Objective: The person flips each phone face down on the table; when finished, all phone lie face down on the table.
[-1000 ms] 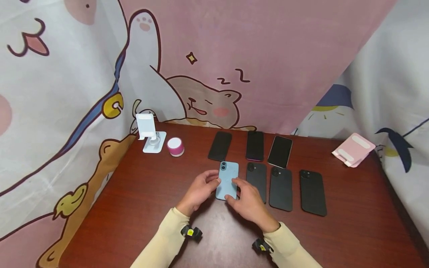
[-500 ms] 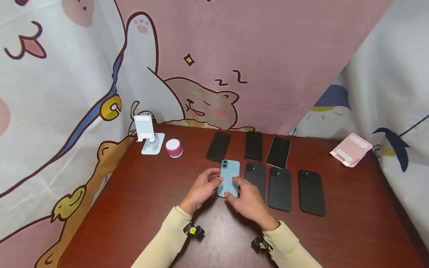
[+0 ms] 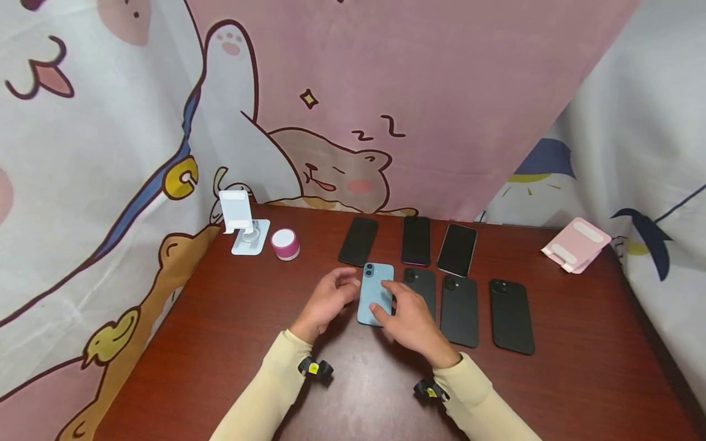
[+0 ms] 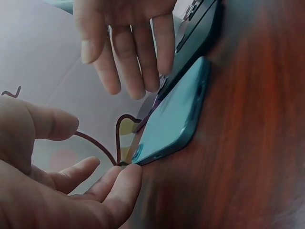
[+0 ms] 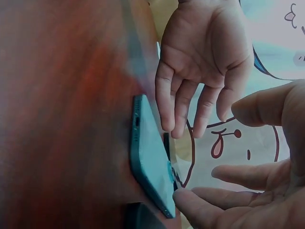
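Fingers (image 5: 195,205) of both our hands were loose, parted and grasping nothing: our left hand (image 3: 328,300) hung just left of the blue phone (image 3: 372,291), and our right hand (image 3: 410,318) reached over its right edge, thumb and index finger spread. Whether any fingertip touched the phone, we could not tell. It lay back up on the desk (image 3: 231,331), slightly right of the centre of the head view, lenses toward the top of the frame. From there we judged crowding the main hazard. A dark phone (image 3: 425,285) lay just to its right, partly hidden by our right hand, so a sideways nudge of the knuckles could have knocked the two together or skewed the row running toward the lower right. A shove toward the top of the frame would likely have driven the lens end into the slanted black phone (image 3: 358,241) near its upper left corner. Thin and apparently smooth, it might also have slid or twisted on the glossy wood, had we pressed one edge harder than the other.
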The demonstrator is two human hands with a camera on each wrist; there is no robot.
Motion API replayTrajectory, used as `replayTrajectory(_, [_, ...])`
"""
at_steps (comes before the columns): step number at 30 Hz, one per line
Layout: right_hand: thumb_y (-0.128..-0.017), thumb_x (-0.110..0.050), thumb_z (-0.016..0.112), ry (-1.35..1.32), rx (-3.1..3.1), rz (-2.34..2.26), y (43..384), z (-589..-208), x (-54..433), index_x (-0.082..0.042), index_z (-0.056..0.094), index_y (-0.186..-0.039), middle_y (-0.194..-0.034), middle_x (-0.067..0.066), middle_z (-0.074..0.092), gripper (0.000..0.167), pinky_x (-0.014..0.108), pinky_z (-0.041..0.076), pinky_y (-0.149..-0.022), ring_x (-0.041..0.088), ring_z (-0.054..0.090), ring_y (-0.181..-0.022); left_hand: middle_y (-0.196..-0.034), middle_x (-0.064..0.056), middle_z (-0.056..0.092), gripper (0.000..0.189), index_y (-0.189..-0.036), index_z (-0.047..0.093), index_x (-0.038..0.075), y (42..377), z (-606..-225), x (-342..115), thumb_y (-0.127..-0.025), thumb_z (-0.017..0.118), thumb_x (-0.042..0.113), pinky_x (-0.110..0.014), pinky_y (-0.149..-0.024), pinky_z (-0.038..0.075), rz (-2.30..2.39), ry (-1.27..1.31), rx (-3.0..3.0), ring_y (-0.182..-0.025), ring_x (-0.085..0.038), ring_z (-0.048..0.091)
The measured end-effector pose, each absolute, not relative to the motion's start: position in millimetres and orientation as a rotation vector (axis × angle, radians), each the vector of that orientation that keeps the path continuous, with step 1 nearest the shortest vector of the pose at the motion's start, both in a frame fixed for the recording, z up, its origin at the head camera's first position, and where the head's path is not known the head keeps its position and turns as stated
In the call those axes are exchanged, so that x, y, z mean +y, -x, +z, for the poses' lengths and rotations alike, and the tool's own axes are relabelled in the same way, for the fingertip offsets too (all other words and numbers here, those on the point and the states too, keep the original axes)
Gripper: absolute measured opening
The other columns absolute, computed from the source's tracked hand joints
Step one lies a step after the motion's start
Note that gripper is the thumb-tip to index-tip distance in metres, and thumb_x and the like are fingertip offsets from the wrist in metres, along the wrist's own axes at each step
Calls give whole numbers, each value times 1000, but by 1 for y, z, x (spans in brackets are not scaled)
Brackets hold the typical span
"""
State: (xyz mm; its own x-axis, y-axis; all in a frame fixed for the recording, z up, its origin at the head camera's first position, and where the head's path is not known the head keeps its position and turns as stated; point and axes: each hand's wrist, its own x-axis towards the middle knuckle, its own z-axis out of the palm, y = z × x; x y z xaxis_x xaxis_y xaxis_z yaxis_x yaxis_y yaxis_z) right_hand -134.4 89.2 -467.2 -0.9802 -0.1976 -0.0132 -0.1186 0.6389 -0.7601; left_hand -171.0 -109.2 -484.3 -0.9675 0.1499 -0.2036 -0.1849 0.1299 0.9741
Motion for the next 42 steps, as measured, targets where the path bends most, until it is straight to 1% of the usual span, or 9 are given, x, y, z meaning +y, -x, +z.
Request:
replayTrajectory(3, [-98, -30, 74, 285, 2744, -1287, 140, -465, 87, -2, 57, -149, -147, 19, 61, 61, 50, 61, -95, 37, 72, -117, -136, -24, 64, 48, -146, 54, -2, 176, -484, -112, -104, 63, 19, -44, -95, 59, 1926, 62, 2173, -120, -37, 68])
replayTrajectory(6, [-98, -32, 73, 314, 2724, -1312, 149, -464, 84, -3, 57, -149, -145, 20, 62, 60, 51, 60, -98, 37, 71, -121, -135, -27, 63, 48, -146, 53, -6, 185, -484, -114, -104, 62, 15, -51, -105, 56, 1982, 84, 2159, -125, -41, 65])
replayTrajectory(8, [-99, -32, 72, 344, 2703, -1345, 156, -464, 81, -3, 57, -150, -146, 20, 62, 60, 50, 59, -100, 38, 69, -125, -133, -27, 64, 47, -144, 53, -8, 193, -485, -116, -103, 62, 13, -52, -107, 55, 2016, 98, 2167, -125, -42, 64])
replayTrajectory(12, [-101, -33, 70, 357, 2649, -1414, 179, -466, 75, -4, 56, -150, -149, 18, 62, 58, 50, 58, -103, 36, 65, -131, -130, -23, 65, 46, -144, 56, -5, 212, -487, -120, -103, 63, 14, -49, -103, 57, 2008, 145, 2230, -120, -41, 67])
replayTrajectory(15, [-103, -35, 67, 335, 2625, -1430, 199, -469, 73, -6, 55, -152, -152, 16, 60, 58, 52, 56, -105, 35, 62, -136, -133, -22, 64, 46, -146, 56, -2, 228, -486, -122, -104, 63, 16, -49, -100, 56, 1972, 158, 2264, -118, -41, 67])
replayTrajectory(27, [-104, -38, 64, 189, 2631, -1499, 271, -475, 72, -5, 50, -155, -157, 18, 54, 62, 56, 50, -113, 38, 53, -144, -142, -19, 64, 48, -147, 57, 0, 296, -486, -120, -105, 63, 22, -50, -114, 48, 1875, 127, 2374, -130, -33, 61])
replayTrajectory(31, [-104, -38, 64, 115, 2546, -1536, 284, -480, 67, -3, 45, -158, -161, 22, 48, 67, 54, 52, -110, 38, 53, -144, -146, -19, 60, 51, -149, 55, 1, 304, -486, -125, -106, 63, 26, -50, -116, 48, 1805, 132, 2349, -133, -35, 60])
replayTrajectory(35, [-103, -37, 64, 74, 2452, -1630, 290, -481, 61, -1, 42, -159, -163, 23, 44, 70, 54, 51, -112, 38, 51, -145, -149, -20, 58, 55, -151, 51, 1, 306, -482, -130, -106, 61, 29, -51, -116, 49, 1817, 120, 2280, -134, -37, 60])
replayTrajectory(42, [-103, -36, 65, 41, 2381, -1693, 290, -482, 54, 0, 43, -158, -162, 24, 44, 70, 52, 50, -114, 39, 53, -142, -151, -20, 57, 54, -152, 50, -1, 303, -482, -137, -107, 61, 26, -46, -118, 48, 1898, 170, 2146, -138, -36, 57])
